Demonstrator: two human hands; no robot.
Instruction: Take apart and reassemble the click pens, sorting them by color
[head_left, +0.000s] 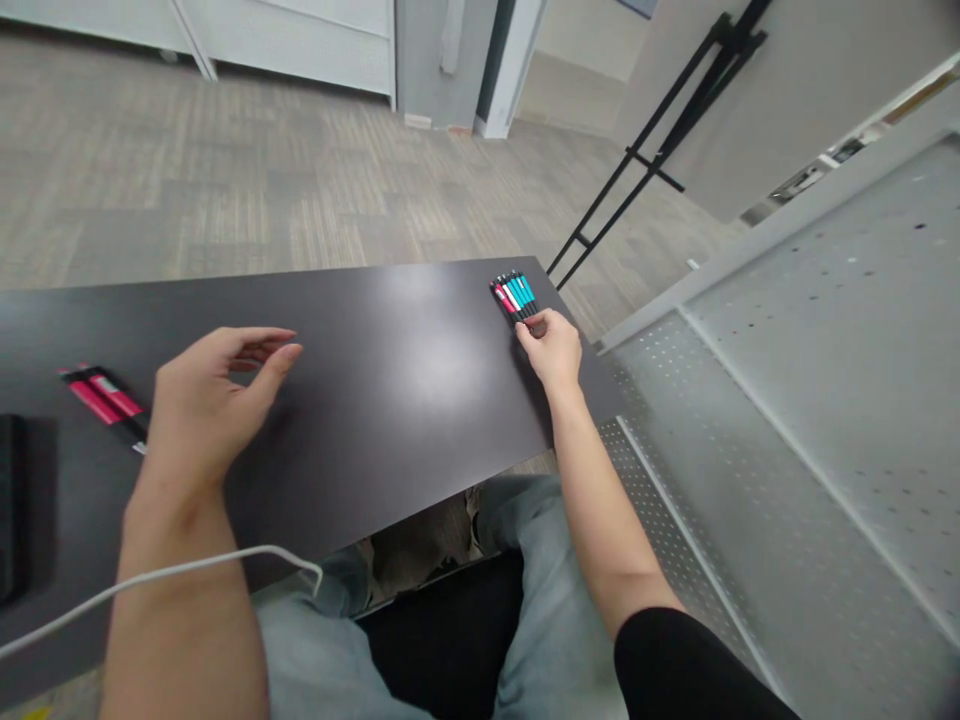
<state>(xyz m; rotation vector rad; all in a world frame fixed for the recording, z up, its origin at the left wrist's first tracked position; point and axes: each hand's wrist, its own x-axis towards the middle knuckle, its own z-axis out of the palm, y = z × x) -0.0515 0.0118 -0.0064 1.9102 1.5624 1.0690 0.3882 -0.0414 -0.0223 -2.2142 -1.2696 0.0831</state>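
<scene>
A row of several pens with black ends and pink, white and teal barrels lies side by side at the table's far right corner. My right hand is closed at their near ends, thumb on the left and fingers on the right; the fingers cover those ends. Over the left part of the table my left hand hovers with its fingers curved, the thumb apart and nothing between them. Beside its wrist, to the left, lie pink and black pens, partly hidden by the hand.
The dark table spans the view. A black object sits at its left edge, and a white cable crosses my left forearm. To the right stands a grey perforated panel; a black stand rises behind the table.
</scene>
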